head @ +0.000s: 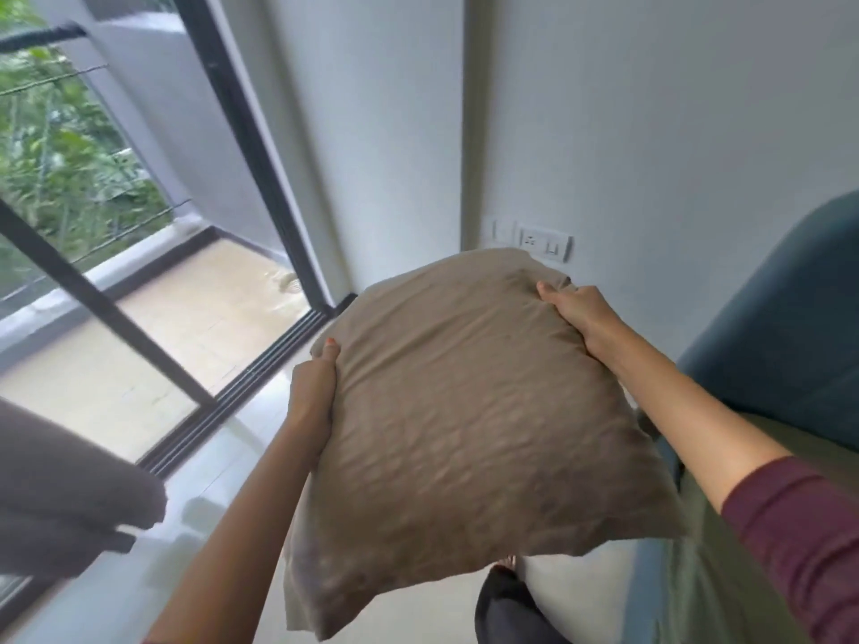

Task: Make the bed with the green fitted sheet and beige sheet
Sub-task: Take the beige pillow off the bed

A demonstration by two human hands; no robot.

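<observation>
Head view: a plump beige fabric pillow [469,429] is held in the air between both hands, above the pale floor beside the green-sheeted bed edge [706,592]. The left hand [313,392] grips the pillow's left edge with curled fingers; the right hand [576,313] clenches its far right corner. A white wall socket plate [544,244] sits just beyond the pillow.

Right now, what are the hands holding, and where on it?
A beige pillow, held up in the air. The left hand grips its left edge; the right hand grips the far right corner.
</observation>
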